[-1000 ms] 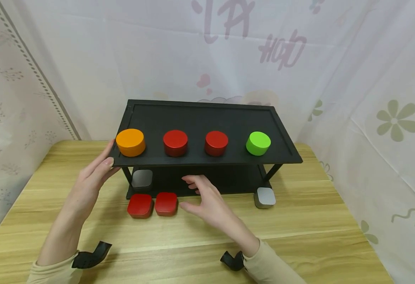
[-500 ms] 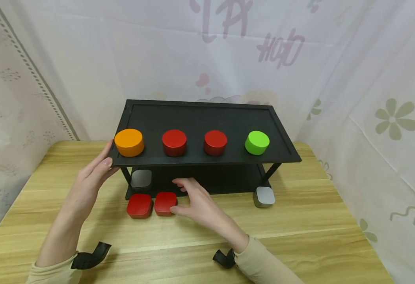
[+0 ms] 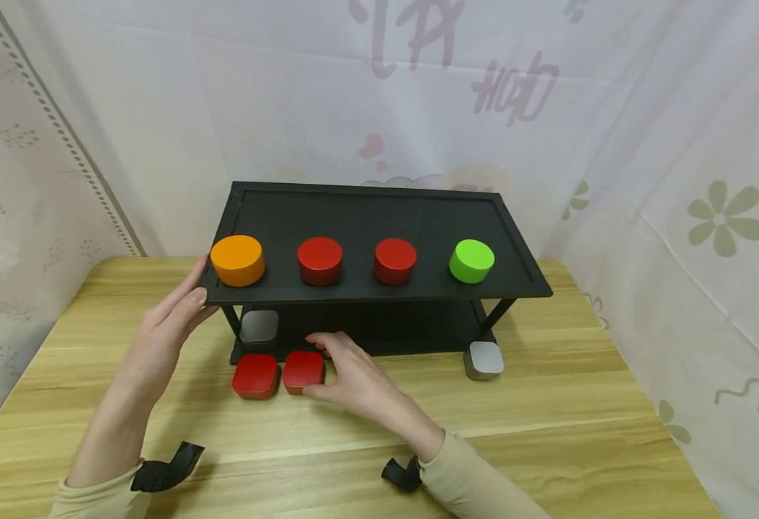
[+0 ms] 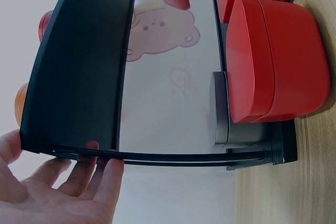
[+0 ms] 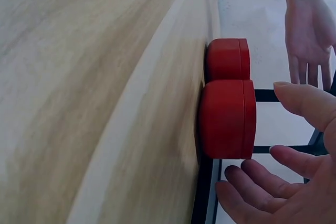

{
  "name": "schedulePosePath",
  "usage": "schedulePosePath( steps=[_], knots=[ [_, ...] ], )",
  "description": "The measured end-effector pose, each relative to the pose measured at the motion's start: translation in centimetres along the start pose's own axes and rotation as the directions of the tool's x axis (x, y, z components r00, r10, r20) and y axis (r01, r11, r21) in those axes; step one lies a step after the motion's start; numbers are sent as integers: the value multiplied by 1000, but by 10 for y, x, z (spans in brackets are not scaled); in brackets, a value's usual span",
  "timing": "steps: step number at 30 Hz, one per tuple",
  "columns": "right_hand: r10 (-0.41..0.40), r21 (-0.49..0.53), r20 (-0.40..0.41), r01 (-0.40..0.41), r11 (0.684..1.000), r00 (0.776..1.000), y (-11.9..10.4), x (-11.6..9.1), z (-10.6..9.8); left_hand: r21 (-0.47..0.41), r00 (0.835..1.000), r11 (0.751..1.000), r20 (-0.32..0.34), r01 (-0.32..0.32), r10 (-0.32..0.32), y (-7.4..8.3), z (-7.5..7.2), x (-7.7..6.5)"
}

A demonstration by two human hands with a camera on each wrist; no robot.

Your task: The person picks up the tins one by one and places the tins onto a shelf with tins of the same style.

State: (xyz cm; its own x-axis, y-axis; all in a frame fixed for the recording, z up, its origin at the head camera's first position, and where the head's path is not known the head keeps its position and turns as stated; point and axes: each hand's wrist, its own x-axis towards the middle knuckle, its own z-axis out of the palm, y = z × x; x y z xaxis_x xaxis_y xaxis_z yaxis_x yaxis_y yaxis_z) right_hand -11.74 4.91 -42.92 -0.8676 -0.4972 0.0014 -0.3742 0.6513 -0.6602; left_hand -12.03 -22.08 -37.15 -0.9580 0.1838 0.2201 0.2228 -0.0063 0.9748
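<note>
Okay, your left hand (image 3: 165,324) had the rack (image 3: 366,216) pinched at its left front corner, thumb at the top board's edge, fingers spread below along the side frame. Your right hand (image 3: 356,378) was around the right red box (image 3: 303,369) but not clamped: thumb and fingers apart, thumb toward the near side, fingers toward the far side. Couldn't confirm any contact there. That box sat on the table (image 3: 301,461), just in front of the rack's lower tier (image 3: 385,331), with the left red box (image 3: 256,376) just beside it, slim gap between. Left grey box (image 3: 259,326) stood on the lower tier's left end, behind the left red box. Right grey box (image 3: 485,359) was at the rack's right front corner, well apart from your right hand. Top board carried a row near its front edge, left to right: orange tub (image 3: 238,261), left red tub (image 3: 320,261), right red tub (image 3: 395,261), green tub (image 3: 472,261). Printed white cloth (image 3: 301,108) hung behind.
</note>
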Motion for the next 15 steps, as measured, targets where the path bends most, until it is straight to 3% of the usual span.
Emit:
schedulePosePath(
  steps=[15],
  knots=[
    [36, -65, 32, -34, 997, 999, 1, 4, 11, -11, 1000, 1000, 4, -4, 5, 0, 0, 0]
  ],
)
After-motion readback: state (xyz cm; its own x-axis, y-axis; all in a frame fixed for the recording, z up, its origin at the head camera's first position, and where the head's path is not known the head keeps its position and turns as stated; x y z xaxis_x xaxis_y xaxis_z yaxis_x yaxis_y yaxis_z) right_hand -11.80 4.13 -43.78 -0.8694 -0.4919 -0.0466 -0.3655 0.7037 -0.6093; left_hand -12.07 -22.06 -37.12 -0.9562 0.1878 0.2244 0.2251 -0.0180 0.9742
